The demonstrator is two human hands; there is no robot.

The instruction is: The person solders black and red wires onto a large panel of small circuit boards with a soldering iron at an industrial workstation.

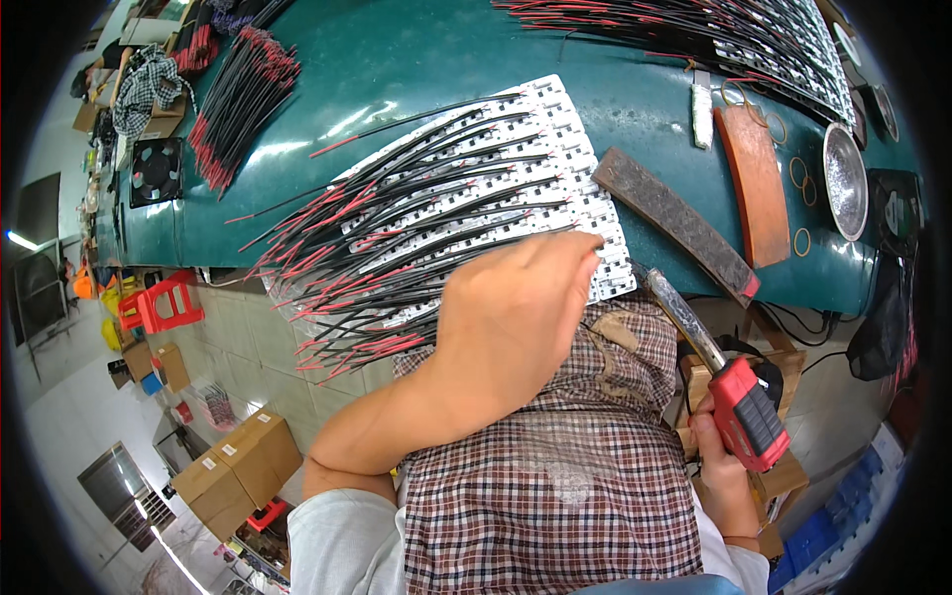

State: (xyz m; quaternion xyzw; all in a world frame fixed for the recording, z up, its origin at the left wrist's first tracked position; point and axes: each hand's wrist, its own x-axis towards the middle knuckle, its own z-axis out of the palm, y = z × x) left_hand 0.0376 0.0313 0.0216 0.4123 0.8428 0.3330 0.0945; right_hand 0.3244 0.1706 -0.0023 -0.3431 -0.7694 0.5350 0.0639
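Note:
My left hand rests palm down on the near end of a stack of white circuit strips that lie on the green table, its fingertips on the strips' right edge. Red and black wires soldered to the strips fan out to the left over the table edge. My right hand grips the red handle of a soldering iron, whose metal shaft points up toward the strips, its tip close to my left fingertips. A checked apron covers my lap.
A dark rusty bar and an orange-brown block lie right of the strips, beside a metal bowl. More wired strips sit at the far right, a wire bundle at the far left. Cardboard boxes and a red stool stand on the floor.

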